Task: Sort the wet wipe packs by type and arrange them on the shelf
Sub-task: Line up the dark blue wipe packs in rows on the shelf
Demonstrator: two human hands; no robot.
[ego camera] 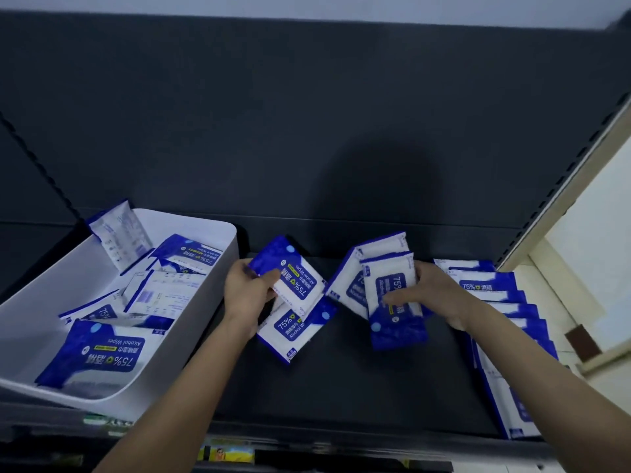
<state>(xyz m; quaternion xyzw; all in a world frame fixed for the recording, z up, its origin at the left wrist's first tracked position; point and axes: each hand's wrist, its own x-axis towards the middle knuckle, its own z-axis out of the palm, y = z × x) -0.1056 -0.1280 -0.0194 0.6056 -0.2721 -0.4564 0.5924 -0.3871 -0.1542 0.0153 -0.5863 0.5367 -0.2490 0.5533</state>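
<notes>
Dim bluish light, soft shadow on shelf back (379, 186), fisheye-bent edges

Cream surface (580, 254) at right edge, small brown patch (582, 340) on it. Yellow label (228, 454) at bottom centre, blurred.

We're in a shop. Dark display shelf (341, 387), slotted upright (560, 180) right of the right hand (433, 293), label strip (228, 454) nearer.
</notes>
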